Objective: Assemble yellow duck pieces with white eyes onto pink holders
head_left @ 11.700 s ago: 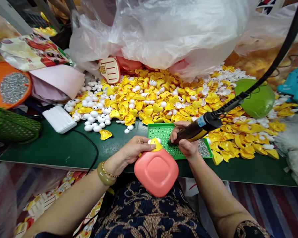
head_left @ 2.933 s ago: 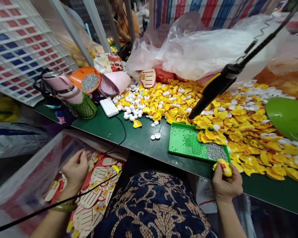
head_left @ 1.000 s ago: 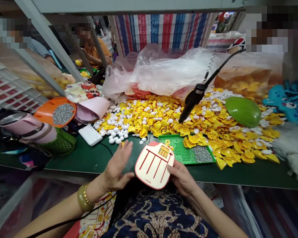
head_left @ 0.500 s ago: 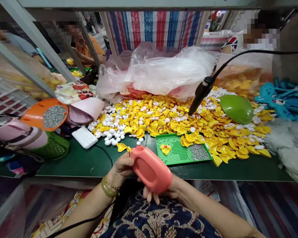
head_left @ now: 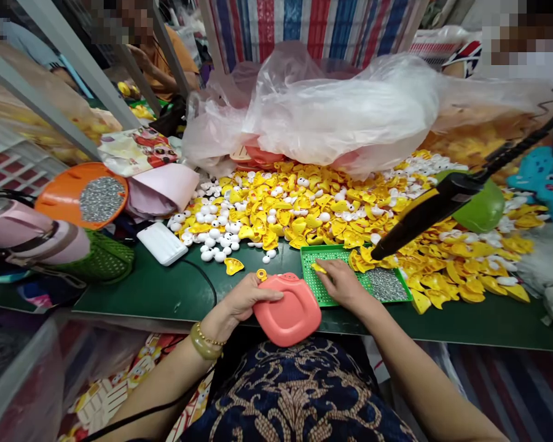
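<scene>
My left hand (head_left: 242, 299) grips a coral-coloured plastic shell (head_left: 289, 313) by its left edge, thumb on top. A small yellow ring-shaped part (head_left: 261, 275) sticks out at the shell's upper left corner, beside my fingers. Over the green perforated tray (head_left: 323, 299), my right hand (head_left: 343, 282) has its fingers closed on a yellow plastic piece (head_left: 319, 268), partly hidden by them. Small metal screws (head_left: 387, 284) fill the tray's right end, and a few yellow pieces (head_left: 362, 259) lie at its back edge. A loose yellow piece (head_left: 233, 266) rests on the table beyond my left hand.
A black electric screwdriver (head_left: 424, 212) hangs over the tray's right side. Behind lies a heap of yellow pieces (head_left: 304, 209) and white eyeball parts (head_left: 216, 236). An orange bowl of screws (head_left: 55, 199), a white power bank (head_left: 161, 244) and a pink bottle (head_left: 23, 242) stand left.
My right hand has left the coral shell and reached to the yellow piece in the tray. My left hand keeps the shell, now turned more upright. The view has shifted, and the screwdriver appears nearer.
</scene>
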Demonstrator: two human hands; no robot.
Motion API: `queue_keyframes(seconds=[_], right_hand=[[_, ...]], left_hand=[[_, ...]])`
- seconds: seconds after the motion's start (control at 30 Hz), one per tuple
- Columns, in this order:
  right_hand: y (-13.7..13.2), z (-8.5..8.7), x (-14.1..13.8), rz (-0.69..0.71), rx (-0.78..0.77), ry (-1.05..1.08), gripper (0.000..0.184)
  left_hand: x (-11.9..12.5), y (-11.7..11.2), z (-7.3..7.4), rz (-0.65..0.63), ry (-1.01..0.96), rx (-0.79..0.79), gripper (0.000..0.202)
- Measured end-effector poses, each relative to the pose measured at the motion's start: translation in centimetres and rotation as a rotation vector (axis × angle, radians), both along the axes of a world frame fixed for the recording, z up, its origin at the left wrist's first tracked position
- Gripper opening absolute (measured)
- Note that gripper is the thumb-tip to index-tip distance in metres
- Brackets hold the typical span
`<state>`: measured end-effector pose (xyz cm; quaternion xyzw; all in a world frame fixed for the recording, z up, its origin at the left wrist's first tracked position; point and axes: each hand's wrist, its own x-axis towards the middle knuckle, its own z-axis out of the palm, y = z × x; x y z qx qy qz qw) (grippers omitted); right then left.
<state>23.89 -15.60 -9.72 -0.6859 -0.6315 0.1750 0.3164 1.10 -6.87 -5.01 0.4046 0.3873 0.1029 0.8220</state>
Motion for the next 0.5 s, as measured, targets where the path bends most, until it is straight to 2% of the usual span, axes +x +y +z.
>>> queue_keyframes(seconds=[0.1,0.17,0.23,0.37,0.5], right_hand=[[-0.1,1.0,-1.2,-0.203,-0.078,0.475,0.045],[-0.3,2.0,-2.2,-0.196,-0.167,0.83,0.05],[-0.5,3.0,-3.0,-0.131,-0.229,1.072,0.047],[-0.8,4.1,-3.5,-0.069,-0.309,1.233,0.042],[-1.3,4.3,-3.0,-0.027,-0.361,1.16,0.039]], left_hand=[[0.3,0.0,0.0,-0.045,-0.037,0.013,0.025],[0.6,0.1,0.0,-0.093,-0.051,0.033,0.028],[0.8,0.1,0.1,-0.145,-0.059,0.052,0.032],[1.3,0.0,0.2,-0.207,-0.054,0.075,0.03],[1.6,-0.3,-0.2,-0.235,-0.031,0.117,0.028]])
